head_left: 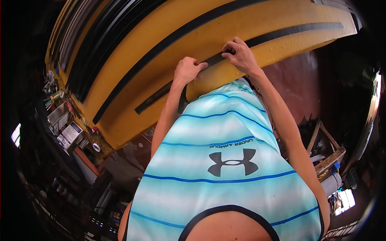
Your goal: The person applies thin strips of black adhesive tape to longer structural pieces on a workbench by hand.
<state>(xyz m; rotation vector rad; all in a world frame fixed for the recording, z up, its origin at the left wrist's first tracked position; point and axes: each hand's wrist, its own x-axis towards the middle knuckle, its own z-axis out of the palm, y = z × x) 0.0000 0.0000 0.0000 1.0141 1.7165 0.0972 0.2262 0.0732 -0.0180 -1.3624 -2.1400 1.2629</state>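
Observation:
A long flat black strip (155, 96) lies along the near edge of a yellow work table (124, 120). My left hand (187, 70) is closed at the middle of the strip, thumb and fingers pinched at its edge. A short way to the right, my right hand (241, 57) pinches the same strip between thumb and curled fingers. The strip's right part (297, 30) runs on toward the table's far right end. Behind it, a second, longer black strip (150, 52) lies curved across the yellow surface in this wide view.
Several more black strips (90, 60) and grey ones are bunched at the table's back left. Past the left end stand a box with printed labels (71, 132) and a white ring (96, 147). A wooden frame (327, 160) stands at the right, over a reddish floor (291, 84).

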